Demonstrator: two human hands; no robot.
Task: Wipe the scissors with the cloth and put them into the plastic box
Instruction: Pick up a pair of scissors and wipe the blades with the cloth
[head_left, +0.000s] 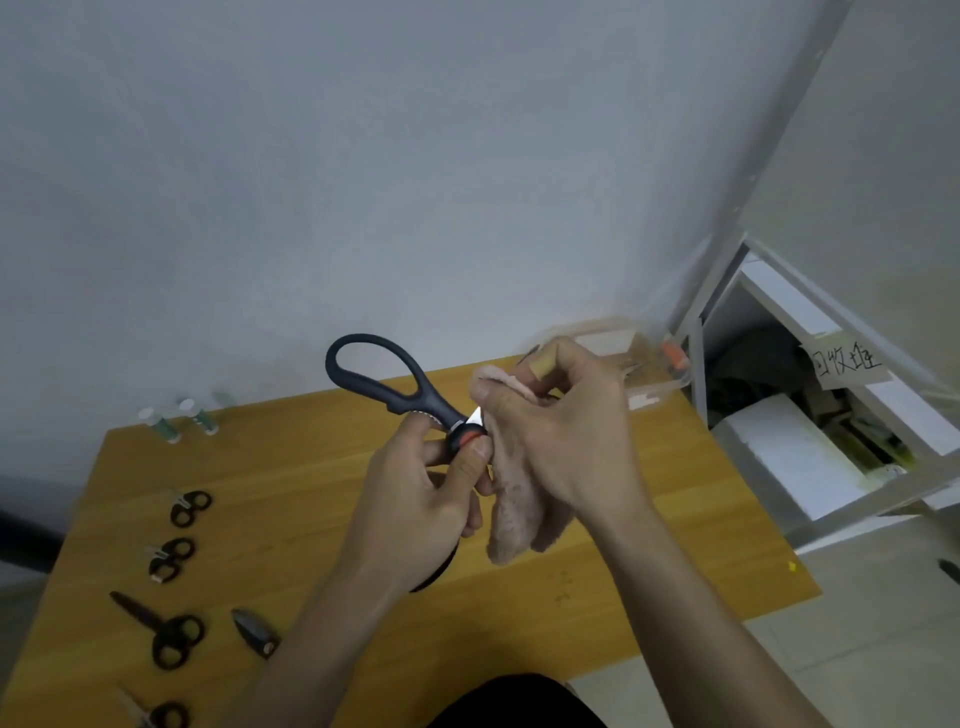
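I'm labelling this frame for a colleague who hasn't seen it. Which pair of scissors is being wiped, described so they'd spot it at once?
Start at the wooden table and look above its middle, where two hands meet. The left hand grips the large scissors near the pivot while the right hand wraps the pinkish cloth round the blades. Unlike the smaller black pairs lying on the table's left side, this one is raised, with a big grey handle loop.
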